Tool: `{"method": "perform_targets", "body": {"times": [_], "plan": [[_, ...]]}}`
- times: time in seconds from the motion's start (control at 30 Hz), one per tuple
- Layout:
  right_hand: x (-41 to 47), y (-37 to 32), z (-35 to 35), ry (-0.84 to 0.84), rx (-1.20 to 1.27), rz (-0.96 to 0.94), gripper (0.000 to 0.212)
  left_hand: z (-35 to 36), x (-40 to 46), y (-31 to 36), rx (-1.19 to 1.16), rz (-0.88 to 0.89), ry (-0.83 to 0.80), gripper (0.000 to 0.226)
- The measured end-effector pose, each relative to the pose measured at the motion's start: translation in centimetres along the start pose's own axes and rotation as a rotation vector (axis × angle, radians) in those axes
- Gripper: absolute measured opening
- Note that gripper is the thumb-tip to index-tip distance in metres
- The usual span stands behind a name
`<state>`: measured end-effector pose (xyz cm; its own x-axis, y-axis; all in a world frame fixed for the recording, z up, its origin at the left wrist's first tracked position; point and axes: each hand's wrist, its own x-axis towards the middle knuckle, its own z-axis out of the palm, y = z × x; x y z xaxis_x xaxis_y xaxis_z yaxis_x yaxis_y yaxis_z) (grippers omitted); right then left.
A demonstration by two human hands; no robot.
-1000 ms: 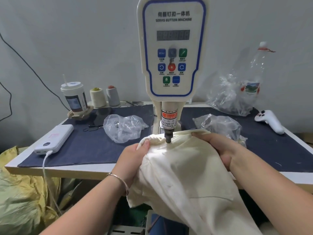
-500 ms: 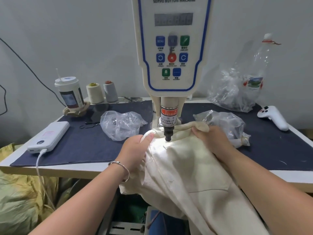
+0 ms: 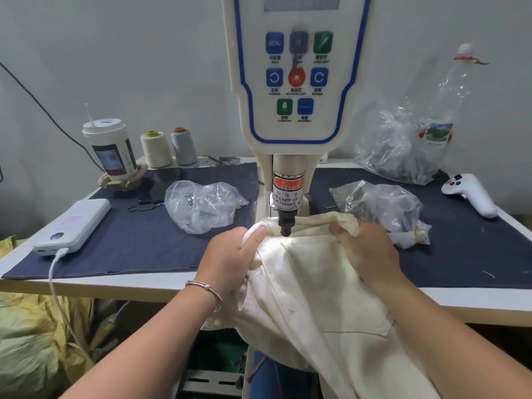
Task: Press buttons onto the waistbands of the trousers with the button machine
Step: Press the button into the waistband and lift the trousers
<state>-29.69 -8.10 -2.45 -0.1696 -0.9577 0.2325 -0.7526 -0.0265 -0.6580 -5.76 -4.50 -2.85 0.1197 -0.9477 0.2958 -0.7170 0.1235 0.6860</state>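
Note:
Cream trousers (image 3: 311, 289) hang over the table's front edge, their waistband (image 3: 313, 221) lying under the black press head (image 3: 285, 226) of the white button machine (image 3: 296, 90). My left hand (image 3: 230, 260) grips the waistband just left of the press head, thumb on top of the fold. On the right side my right hand (image 3: 365, 251) holds the waistband, fingers curled over its edge. The button itself is hidden under the press head.
Clear bags of metal parts (image 3: 204, 205) (image 3: 380, 205) lie either side of the machine on the dark blue mat (image 3: 138, 240). A power bank (image 3: 73, 226), cup (image 3: 110, 151), two thread cones (image 3: 157, 149), a white controller (image 3: 470, 194) and a plastic bottle (image 3: 437, 122) stand around.
The view has moved closer and lower toward the machine. Both hands stay on the waistband under the press head, shifted slightly nearer to it.

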Motion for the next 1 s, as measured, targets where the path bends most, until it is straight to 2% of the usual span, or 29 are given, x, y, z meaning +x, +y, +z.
{"method": "perform_targets", "body": {"times": [0.1,0.33,0.5,0.8,1.0], "plan": [[-0.4,-0.2,0.4,0.070,-0.184,-0.015,0.043,0.2,0.0,-0.2,0.041,0.016,-0.018,0.056],[-0.8,-0.7,1.2,0.076,-0.492,-0.098,0.019,0.3,-0.2,0.1,0.140,0.047,-0.052,0.051],[-0.8,-0.9,1.4,0.050,-0.560,-0.106,0.015,0.1,-0.7,0.3,0.139,0.054,-0.059,0.050],[-1.2,-0.4,1.4,0.128,-0.515,-0.091,0.017,-0.1,-0.9,-0.2,0.023,0.051,-0.057,0.049],[-1.0,-0.6,1.5,0.092,-0.544,-0.104,0.016,0.0,-0.8,0.1,0.115,0.054,-0.100,0.052]]}}
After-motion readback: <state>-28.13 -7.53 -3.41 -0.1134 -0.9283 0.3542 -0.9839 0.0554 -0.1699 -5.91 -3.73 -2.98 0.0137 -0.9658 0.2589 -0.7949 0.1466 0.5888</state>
